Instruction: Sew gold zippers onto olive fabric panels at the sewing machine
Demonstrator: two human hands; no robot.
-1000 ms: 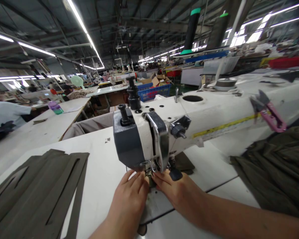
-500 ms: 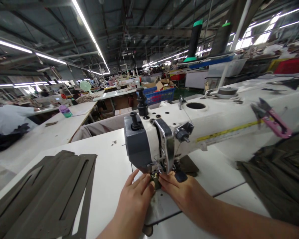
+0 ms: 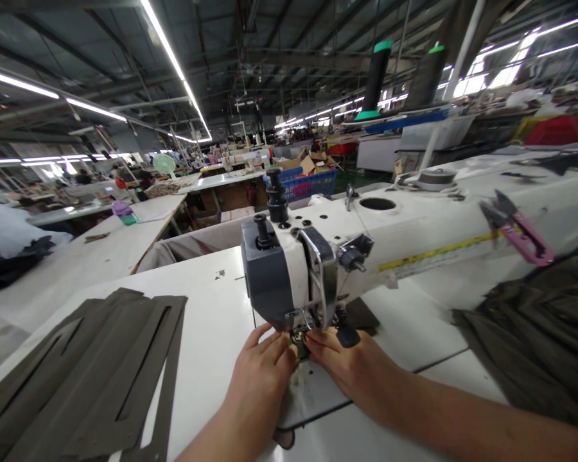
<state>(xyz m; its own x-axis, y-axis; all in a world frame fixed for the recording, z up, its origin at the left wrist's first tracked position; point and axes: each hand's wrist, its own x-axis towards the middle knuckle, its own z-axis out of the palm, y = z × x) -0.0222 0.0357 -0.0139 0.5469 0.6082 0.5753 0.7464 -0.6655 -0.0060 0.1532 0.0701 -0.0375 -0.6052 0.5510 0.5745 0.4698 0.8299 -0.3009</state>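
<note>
The left hand [image 3: 261, 378] and right hand [image 3: 347, 367] have edged inward, nearly together either side of the presser foot [image 3: 299, 341]; light, even pressure suits here, though whether they grip anything is hidden.

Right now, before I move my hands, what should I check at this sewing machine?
1. Left hand and right hand: both right beside the presser foot. Ok.
2. Needle: hidden from this view. Cannot tell.
3. Presser foot up or down: cannot tell.
4. Thread snips: lying on the machine arm. Ok.
5. Olive fabric strips: flat on the table, apart from the hands. Ok.
6. Bunched olive cloth: off to the right, apart from the hands. Ok.
</note>
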